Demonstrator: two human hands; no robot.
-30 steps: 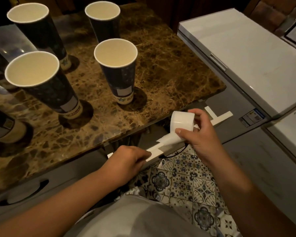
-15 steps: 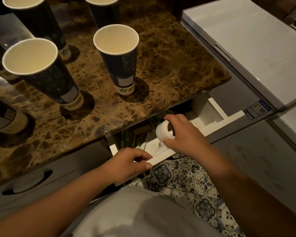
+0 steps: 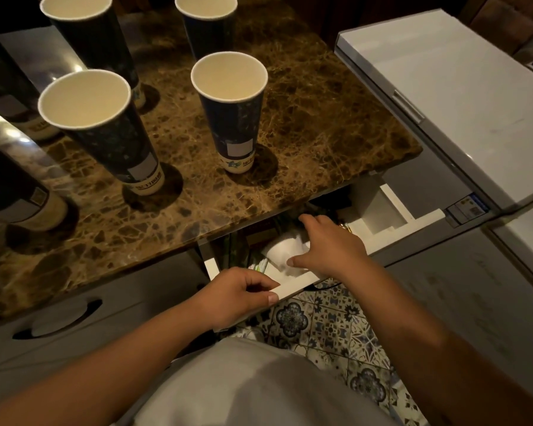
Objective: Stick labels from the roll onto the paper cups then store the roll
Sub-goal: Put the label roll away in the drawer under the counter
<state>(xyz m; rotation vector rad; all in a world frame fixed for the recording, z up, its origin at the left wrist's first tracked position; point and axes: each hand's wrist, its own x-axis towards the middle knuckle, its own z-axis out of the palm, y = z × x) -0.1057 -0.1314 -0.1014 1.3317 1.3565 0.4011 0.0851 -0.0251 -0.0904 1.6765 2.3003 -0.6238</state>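
Right-hand fingers are spread and fairly straight over the label roll, the thumb tip touching its near face at about six o'clock of the roll; whether the far fingers actually touch it I cannot tell. The roll sits inside the open drawer, under the counter's front edge, a loose bit of label tail poking from it. The right hand covers the roll's three o'clock side.

Left-hand fingers are curled round the drawer's white front lip, thumb on top, pinching it; the left hand sits at seven o'clock from the roll.

Outward now: on the marble counter the paper cups stand upright, the nearest cup at twelve o'clock from the drawer and a second cup at ten o'clock, each wearing a pale label low on its side. A white chest freezer fills two o'clock.

Handling call: that roll looks light, a paper winding on a stiff core, easily dented, its tail sticky. Best taken across the flat ends or through the core, never by the tail.
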